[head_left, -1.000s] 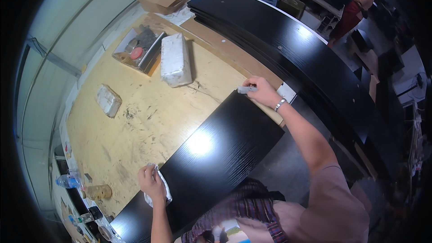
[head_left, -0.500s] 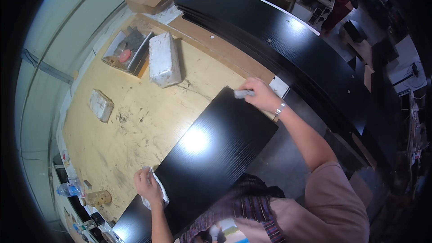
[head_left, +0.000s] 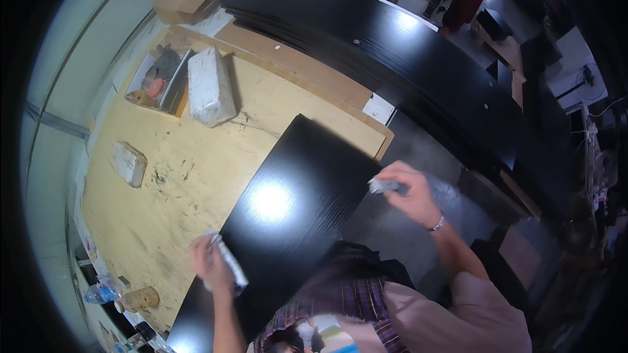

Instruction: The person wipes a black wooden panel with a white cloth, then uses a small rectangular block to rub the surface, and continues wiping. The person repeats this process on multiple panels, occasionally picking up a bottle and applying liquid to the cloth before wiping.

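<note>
A long glossy black board with a wood-grain surface lies slantwise across the work table in front of me. At its left long edge my left hand is closed round a white folded cloth, which touches the board. My right hand pinches a small grey-white folded pad at the board's right edge, near its far end. Whether that pad touches the edge, I cannot tell. A metal band circles my right wrist.
Yellowish stained tabletop carries a white wrapped block, a smaller block and an open box of odds and ends. Stacked black boards stand along the far right. Bottles and a jar sit lower left. Another person stands far off.
My right hand has moved from the board's far corner down and right to its right edge, still holding the pad. The left hand stays nearly in place with the cloth. The view has shifted slightly.
</note>
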Demonstrator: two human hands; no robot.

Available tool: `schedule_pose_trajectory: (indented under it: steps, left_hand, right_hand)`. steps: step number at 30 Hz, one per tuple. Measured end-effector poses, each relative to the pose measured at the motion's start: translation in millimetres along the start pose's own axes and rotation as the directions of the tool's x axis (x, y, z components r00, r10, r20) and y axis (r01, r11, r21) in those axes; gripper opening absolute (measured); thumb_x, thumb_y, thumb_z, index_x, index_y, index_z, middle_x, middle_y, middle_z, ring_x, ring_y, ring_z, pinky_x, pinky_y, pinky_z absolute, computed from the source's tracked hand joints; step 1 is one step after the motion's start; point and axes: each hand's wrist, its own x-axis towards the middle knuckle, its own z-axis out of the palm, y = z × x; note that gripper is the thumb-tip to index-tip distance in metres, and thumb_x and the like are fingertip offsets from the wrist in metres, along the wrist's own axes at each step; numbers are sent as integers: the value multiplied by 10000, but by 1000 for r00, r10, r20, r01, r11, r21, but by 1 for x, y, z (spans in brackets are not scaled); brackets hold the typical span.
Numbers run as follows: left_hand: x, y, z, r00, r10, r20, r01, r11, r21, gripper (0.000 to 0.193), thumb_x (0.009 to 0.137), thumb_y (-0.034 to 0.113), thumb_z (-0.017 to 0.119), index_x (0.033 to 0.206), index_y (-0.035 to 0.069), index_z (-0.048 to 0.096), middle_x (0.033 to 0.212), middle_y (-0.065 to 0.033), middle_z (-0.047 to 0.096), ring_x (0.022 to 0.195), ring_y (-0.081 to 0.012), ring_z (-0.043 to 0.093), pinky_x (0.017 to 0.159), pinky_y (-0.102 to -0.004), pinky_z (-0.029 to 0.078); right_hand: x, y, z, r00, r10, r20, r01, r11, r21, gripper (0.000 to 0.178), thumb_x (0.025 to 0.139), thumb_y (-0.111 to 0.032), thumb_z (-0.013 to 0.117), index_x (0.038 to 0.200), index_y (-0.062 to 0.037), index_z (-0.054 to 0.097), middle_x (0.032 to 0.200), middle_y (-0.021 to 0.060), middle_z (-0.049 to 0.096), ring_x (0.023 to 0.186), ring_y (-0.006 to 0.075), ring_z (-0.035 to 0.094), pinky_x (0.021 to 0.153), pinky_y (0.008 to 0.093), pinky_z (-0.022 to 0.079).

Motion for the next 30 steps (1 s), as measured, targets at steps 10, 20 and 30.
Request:
schedule_pose_trajectory:
  steps: [10, 20, 30]
  left_hand:
    - [104, 186, 200, 324, 808, 492, -607, 576, -547, 346, 834, 87, 708, 1180, 111, 708, 1296, -115, 633, 1204, -335, 591, 1067, -470, 432]
    - [117, 185, 244, 413, 842, 347, -749, 531, -397, 259, 762, 99, 743, 1016, 150, 735, 1102, -88, 675, 1039, -286, 627, 918, -446, 458]
    - [233, 66, 206, 814, 446, 373, -561, 771, 302, 108, 811, 171, 700, 909, 126, 704, 932, -85, 635, 962, -314, 613, 802, -471, 469]
  right_hand:
    - [-4, 2, 67, 954, -116, 275, 50, 971, 235, 285, 798, -27, 662, 1075, -14, 725, 1015, 124, 696, 950, 282, 681, 872, 349, 532]
    - [-4, 11, 69, 968, -79, 239, 23, 973, 231, 301, 775, -38, 679, 1072, -12, 721, 1023, 126, 704, 944, 290, 684, 859, 362, 534]
    - [-4, 10, 73, 985, -88, 146, 42, 955, 292, 280, 783, -11, 695, 1060, 20, 716, 972, 106, 684, 851, 233, 655, 789, 323, 524]
